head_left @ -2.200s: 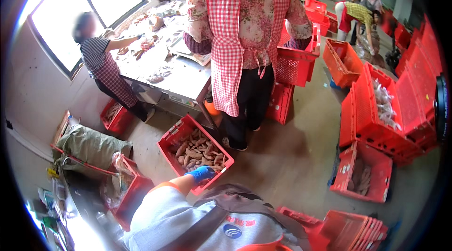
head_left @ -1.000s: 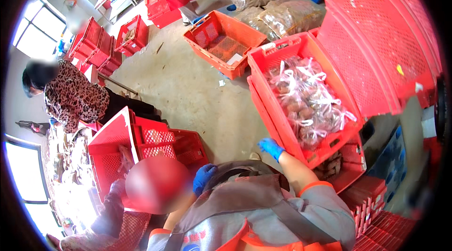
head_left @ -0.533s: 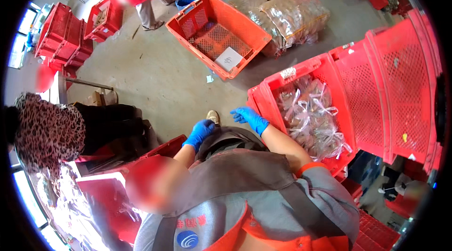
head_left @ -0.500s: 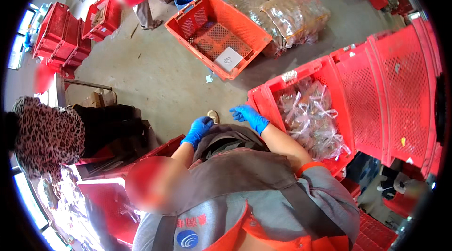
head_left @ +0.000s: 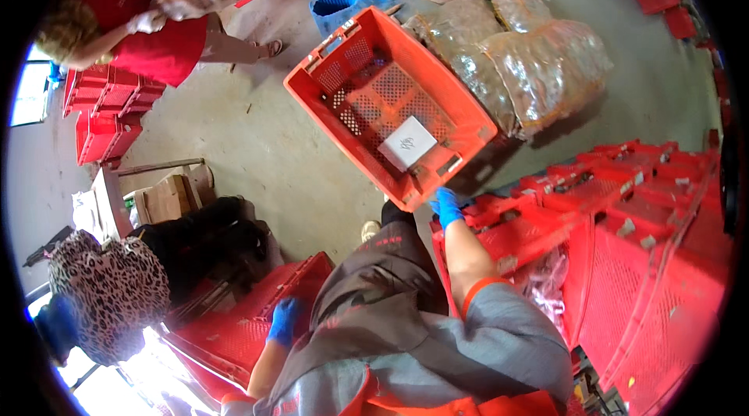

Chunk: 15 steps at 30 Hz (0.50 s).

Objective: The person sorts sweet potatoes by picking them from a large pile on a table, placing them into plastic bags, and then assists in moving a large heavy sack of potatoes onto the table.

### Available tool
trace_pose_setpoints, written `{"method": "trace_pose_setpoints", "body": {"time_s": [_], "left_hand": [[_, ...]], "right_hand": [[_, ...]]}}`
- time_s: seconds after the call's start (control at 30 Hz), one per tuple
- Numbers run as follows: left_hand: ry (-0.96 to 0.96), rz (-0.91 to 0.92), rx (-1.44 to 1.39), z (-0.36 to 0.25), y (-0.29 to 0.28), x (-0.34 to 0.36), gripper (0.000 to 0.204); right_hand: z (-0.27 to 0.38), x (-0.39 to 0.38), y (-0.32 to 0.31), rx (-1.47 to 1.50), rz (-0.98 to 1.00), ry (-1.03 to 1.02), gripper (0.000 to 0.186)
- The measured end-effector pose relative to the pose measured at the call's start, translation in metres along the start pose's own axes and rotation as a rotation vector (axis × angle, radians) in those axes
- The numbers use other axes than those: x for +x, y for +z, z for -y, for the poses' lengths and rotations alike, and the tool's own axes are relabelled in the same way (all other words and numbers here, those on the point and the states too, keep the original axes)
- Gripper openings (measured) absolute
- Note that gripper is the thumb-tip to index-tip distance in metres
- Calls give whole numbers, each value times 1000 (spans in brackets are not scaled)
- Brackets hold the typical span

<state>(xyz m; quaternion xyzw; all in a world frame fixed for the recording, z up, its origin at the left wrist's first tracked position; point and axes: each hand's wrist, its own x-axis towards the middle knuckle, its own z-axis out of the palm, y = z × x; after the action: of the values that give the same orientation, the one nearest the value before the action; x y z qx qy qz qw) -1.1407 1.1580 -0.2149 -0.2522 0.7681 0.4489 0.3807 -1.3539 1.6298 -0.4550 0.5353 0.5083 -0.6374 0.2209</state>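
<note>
While lifting the empty orange perforated crate (head_left: 390, 104) by its near corner with the blue-gloved right hand (head_left: 446, 205), fingers clamped on the rim, keep the crate level above the concrete floor (head_left: 257, 159), clear of the stacked red crates (head_left: 624, 213) and the bulging clear sacks (head_left: 530, 65) beyond. Steady the low red crate (head_left: 257, 315) at the left with the blue-gloved left hand (head_left: 282, 321), fingers curled over its edge. Cannot tell exact grip depth, crate contents at the right, or the white card (head_left: 407, 143) detail.
</note>
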Motion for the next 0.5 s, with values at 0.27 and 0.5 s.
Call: {"method": "trace_pose_setpoints", "body": {"time_s": [0.27, 0.5], "left_hand": [[-427, -123, -508, -20, 4, -15, 26], [-365, -37, -571, -54, 16, 7, 27]], "right_hand": [[15, 103, -12, 110, -135, 188, 50], [18, 92, 19, 462, -95, -104, 32]]}}
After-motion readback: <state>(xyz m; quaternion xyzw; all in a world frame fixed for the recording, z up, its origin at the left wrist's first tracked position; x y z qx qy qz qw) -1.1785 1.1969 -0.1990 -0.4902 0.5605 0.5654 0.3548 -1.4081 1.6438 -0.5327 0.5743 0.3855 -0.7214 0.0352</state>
